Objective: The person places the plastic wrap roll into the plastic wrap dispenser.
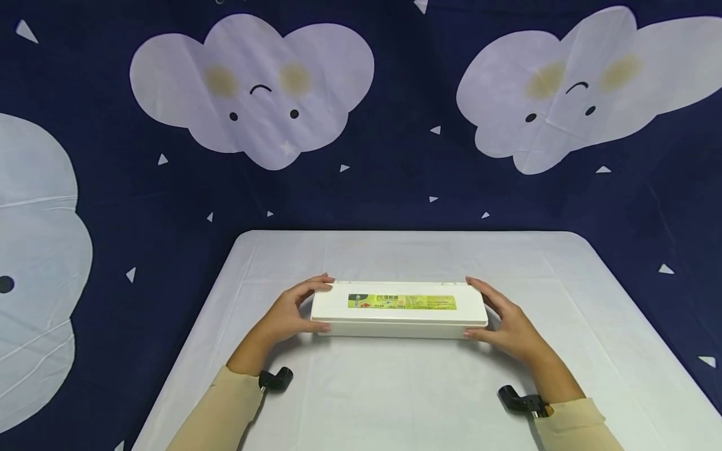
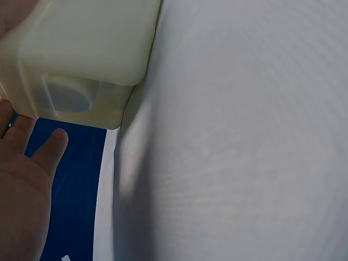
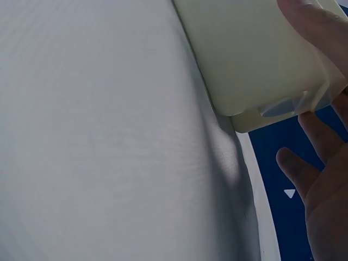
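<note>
A long white cling film box with a closed lid lies crosswise on the white table, a green and yellow label on its top. At its left end my left hand grips it, thumb on the front face and fingers at the back edge. My right hand holds the right end the same way. In the left wrist view, the box's end has a round recess, with the left hand beside it. The right wrist view shows the other end and the right hand.
A white cloth covers the table, which has rounded far corners. Behind and around it hangs a dark blue curtain with pale clouds and small triangles. A black wrist camera sits on the left wrist and another camera on the right.
</note>
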A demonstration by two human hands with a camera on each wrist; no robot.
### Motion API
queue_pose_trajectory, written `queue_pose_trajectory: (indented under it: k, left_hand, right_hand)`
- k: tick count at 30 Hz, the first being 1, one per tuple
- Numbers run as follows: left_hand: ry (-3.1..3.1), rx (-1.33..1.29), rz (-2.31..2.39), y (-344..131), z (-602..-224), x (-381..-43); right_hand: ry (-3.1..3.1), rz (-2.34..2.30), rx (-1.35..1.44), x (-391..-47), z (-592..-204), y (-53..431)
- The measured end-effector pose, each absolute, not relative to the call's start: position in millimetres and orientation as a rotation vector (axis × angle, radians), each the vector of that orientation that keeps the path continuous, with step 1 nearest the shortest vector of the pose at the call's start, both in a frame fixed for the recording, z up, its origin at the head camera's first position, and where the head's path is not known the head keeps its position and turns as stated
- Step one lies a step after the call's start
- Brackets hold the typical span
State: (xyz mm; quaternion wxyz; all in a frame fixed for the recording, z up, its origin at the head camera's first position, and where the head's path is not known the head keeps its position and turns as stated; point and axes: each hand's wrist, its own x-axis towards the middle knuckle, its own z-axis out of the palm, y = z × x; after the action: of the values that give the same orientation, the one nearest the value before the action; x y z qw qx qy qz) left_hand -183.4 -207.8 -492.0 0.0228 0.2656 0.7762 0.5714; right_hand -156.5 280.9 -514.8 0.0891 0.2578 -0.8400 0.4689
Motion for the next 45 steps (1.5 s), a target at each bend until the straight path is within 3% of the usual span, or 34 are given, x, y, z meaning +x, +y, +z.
queue_pose_trajectory:
  k: [8,20,45]
  left_hand:
    - [2.452,0.881,1.739,-204.4,-476.4,-172.7]
    - [2.482,0.9,1.728,-212.0,-502.4,-186.4]
    - [2.466,1.014,1.741,-211.9,-498.2,-183.9]
  right_hand:
    - [-2.482,1.365,0.768,-152.0,-511.6,275.5]
    - [-2.489,1.379,0.785,-156.1,-516.1,281.4]
    - [-2.495,1.288,0.783,-153.5,-510.3,284.6]
